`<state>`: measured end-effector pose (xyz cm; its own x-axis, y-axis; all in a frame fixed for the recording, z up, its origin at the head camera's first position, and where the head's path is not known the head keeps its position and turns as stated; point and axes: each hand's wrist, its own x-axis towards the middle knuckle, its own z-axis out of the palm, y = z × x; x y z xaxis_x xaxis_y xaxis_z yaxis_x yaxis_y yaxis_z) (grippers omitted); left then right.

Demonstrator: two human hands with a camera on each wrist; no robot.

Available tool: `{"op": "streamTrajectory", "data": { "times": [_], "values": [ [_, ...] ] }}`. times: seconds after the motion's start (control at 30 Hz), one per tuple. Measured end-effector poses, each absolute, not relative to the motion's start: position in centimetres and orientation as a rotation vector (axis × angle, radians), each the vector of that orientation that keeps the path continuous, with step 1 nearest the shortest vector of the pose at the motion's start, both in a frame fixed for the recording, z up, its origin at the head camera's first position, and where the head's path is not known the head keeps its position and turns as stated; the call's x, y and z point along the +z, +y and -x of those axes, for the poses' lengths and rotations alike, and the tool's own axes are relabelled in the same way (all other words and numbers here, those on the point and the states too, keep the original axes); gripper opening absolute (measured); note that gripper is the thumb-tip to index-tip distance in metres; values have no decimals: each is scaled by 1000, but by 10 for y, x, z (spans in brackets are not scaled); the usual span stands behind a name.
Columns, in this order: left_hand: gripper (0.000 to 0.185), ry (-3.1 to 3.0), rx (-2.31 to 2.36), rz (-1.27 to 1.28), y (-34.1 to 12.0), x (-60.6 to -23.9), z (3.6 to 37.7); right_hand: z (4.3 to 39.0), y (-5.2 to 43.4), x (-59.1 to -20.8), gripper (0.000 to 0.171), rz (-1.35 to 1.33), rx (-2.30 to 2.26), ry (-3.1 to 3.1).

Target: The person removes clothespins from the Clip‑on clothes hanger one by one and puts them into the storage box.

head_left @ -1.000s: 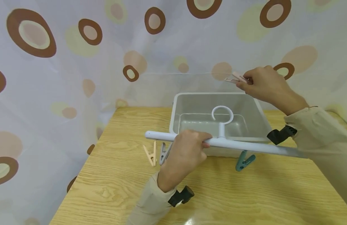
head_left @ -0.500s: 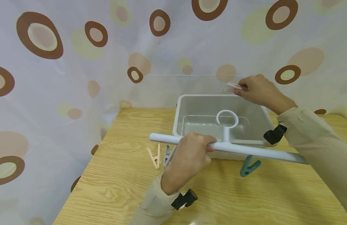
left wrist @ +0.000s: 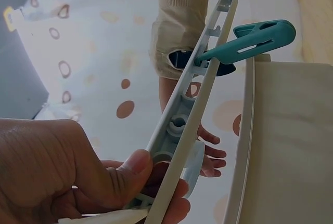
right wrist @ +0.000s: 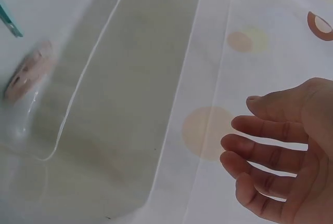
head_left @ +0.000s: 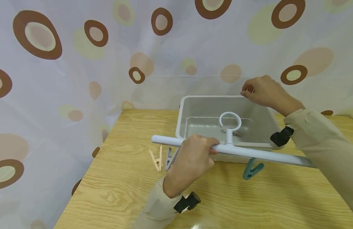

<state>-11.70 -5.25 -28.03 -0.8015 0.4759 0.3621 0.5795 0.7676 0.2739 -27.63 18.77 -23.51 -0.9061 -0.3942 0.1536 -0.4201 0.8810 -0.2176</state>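
gripping: the left hand curls round the white hanger bar, thumb and fingers wrapped on it left of the ring stem; the left wrist view shows the thumb pressed against the bar's ribbed underside.
hanger bar: held level across the near rim of the grey plastic tub, one end past the tub's left corner, the other running under the right sleeve.
ring: the bar's white loop stands upright over the tub's inside.
right hand: the right hand hovers above the tub's far right corner, fingers loose and apart, holding nothing; the right wrist view shows the spread fingers against the curtain.
pink clothespin: lying on the tub floor, below and to the left of the right hand, well apart from it.
teal clothespin: clipped on the bar, hanging below it to the right of the left hand.
loose pegs: a beige clothespin and a grey clothespin lie on the wooden table, just left of the left hand.
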Motion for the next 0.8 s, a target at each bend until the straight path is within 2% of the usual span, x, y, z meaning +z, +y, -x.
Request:
{"op": "streamTrajectory", "data": {
  "times": [0.8],
  "values": [
    [37, -2714, -662, 772, -51, -284, 120, 238, 194, -198, 26, -657, 369, -2812]
  ]
}}
